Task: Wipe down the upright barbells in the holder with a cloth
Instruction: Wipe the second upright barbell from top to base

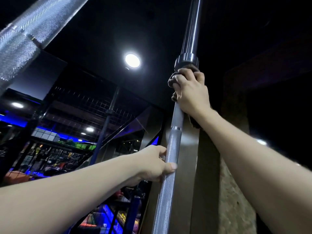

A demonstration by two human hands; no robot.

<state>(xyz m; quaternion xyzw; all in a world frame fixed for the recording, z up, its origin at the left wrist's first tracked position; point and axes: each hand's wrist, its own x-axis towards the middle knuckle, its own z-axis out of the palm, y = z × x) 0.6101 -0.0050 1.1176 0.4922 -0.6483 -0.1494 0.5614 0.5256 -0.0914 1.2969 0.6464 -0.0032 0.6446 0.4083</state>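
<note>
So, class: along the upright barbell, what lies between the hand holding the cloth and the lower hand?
In the head view, only bare shaft: a smooth stretch, a shiny ring, then knurling, between the right hand with the cloth and the left hand.

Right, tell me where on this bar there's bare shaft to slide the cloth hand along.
Free: the knurled shaft between the right hand, wrapped round the cloth, and the left hand, and again below the left hand. Crowded: directly above the cloth, where the collar sits.
</note>
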